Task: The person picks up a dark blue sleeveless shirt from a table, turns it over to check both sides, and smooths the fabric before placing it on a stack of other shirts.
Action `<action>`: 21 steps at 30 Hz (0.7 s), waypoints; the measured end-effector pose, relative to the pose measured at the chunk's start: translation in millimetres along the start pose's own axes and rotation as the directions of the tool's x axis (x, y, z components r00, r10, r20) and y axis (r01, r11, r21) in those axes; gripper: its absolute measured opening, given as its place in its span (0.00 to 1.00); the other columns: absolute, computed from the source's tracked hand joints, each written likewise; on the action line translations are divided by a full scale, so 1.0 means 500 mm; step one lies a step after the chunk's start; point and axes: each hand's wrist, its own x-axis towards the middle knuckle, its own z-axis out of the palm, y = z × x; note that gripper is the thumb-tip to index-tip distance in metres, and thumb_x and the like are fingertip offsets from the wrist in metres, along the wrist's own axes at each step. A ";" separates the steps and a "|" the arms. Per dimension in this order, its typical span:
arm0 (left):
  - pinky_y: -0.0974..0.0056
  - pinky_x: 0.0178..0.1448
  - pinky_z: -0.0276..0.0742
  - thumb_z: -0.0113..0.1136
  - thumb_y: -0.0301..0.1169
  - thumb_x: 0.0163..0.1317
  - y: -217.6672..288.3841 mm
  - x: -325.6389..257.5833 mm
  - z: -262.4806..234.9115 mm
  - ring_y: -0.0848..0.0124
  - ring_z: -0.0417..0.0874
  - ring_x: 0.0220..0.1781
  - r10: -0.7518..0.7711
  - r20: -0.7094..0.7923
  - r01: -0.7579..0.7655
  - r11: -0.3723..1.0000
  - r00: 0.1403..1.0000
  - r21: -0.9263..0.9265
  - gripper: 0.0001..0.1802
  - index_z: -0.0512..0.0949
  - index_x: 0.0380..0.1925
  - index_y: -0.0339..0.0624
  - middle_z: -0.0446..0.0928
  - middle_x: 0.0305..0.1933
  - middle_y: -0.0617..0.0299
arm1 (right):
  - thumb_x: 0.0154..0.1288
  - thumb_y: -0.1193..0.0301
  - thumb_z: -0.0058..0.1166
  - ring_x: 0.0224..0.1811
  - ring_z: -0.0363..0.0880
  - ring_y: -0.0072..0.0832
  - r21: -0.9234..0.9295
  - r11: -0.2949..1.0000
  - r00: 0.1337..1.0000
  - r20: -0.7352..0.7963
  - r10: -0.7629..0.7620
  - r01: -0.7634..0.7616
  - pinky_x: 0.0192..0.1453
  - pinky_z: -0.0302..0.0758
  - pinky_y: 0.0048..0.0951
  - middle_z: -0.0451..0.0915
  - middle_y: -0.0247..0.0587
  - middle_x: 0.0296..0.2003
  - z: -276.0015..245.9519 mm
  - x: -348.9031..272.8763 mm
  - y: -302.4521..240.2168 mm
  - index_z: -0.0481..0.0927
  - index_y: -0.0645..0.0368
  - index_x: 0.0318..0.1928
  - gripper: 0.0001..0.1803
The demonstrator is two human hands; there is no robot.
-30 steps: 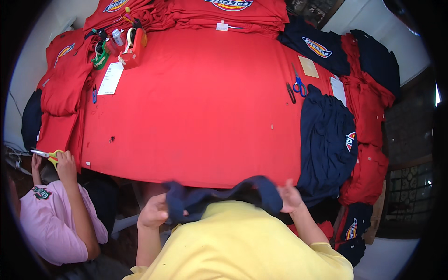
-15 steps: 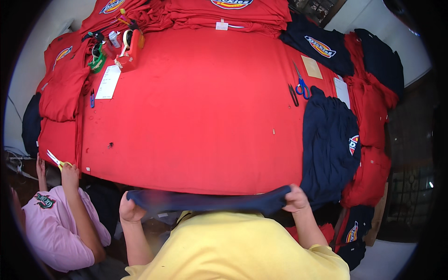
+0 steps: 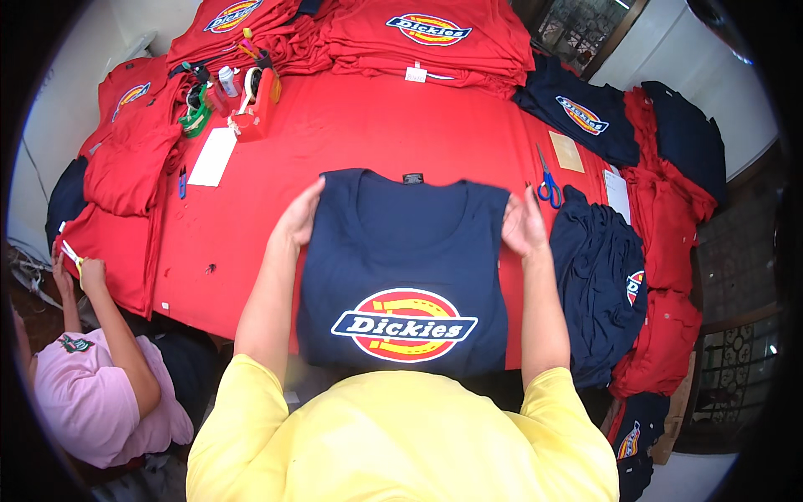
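Observation:
A navy T-shirt (image 3: 401, 259) with a red, yellow and white oval print lies spread in front of me, neckline away from me. Its near part reaches the red table cover's front edge. At the shirt's left shoulder edge my left hand (image 3: 299, 216) is closed on the cloth, its fingers partly hidden. My right hand (image 3: 524, 226) is against the opposite side edge, palm facing in and fingers apart. Just beyond that hand are blue-handled scissors (image 3: 549, 191), and a crumpled navy shirt (image 3: 598, 255) lies to its right.
Stacks of red shirts (image 3: 435, 33) line the far edge. A red tape dispenser (image 3: 258, 109), a white paper (image 3: 213, 156) and blue thread snips (image 3: 182, 182) lie at left. A co-worker in a pink shirt (image 3: 100, 389) holds yellow-handled scissors (image 3: 74, 255) beside red cloth. Folded navy shirts (image 3: 682, 138) are at far right.
Both hands have moved away from me over the table with the navy T-shirt, which was stretched in a narrow band and now lies spread, print showing. The co-worker's scissors have moved left.

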 end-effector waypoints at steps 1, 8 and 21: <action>0.56 0.66 0.71 0.50 0.46 0.70 -0.015 -0.005 -0.009 0.61 0.77 0.59 -0.021 0.008 0.021 1.000 1.000 0.020 0.29 0.68 0.60 0.34 0.73 0.60 0.50 | 0.73 0.47 0.39 0.62 0.71 0.37 0.005 1.000 0.997 -0.069 0.029 -0.029 0.67 0.66 0.35 0.74 0.52 0.56 0.005 -0.005 0.026 0.70 0.66 0.57 0.32; 0.56 0.61 0.77 0.55 0.38 0.68 0.021 0.024 0.008 0.59 0.82 0.52 -0.300 0.059 0.299 0.954 0.952 0.018 0.23 0.73 0.54 0.31 0.80 0.51 0.50 | 0.74 0.61 0.44 0.56 0.78 0.36 -0.323 0.897 0.950 -0.175 0.258 -0.302 0.64 0.72 0.37 0.78 0.51 0.54 0.050 0.025 0.023 0.71 0.67 0.57 0.22; 0.54 0.52 0.81 0.47 0.27 0.68 0.075 0.137 -0.023 0.58 0.82 0.49 -0.143 -0.090 0.146 0.989 0.986 0.029 0.16 0.71 0.49 0.24 0.78 0.48 0.45 | 0.73 0.72 0.43 0.60 0.73 0.38 -0.225 0.964 0.929 -0.307 -0.206 0.140 0.67 0.68 0.42 0.74 0.49 0.56 -0.080 0.152 0.012 0.68 0.65 0.58 0.17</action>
